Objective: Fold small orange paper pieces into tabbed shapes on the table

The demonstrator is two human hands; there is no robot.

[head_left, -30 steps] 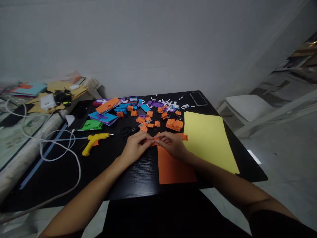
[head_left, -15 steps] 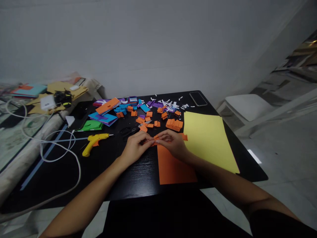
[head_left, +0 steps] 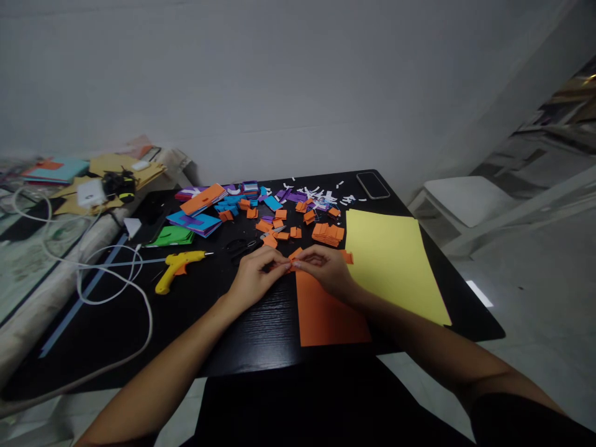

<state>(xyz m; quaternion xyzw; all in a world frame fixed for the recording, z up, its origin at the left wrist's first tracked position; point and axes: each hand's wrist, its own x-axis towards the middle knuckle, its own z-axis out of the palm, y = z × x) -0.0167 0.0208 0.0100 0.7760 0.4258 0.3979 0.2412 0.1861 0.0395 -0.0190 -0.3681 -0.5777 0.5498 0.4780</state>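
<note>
Right hand (head_left: pixel 327 273) shifted barely, left hand (head_left: pixel 255 274) unmoved; fingertips of both pinch a small orange paper piece (head_left: pixel 295 254); handling of it apparently unfinished.

A small orange paper piece (head_left: pixel 294 254), too covered for me to make out its full shape remotely, sat near the far left corner of the flat orange sheet (head_left: pixel 329 318)
</note>
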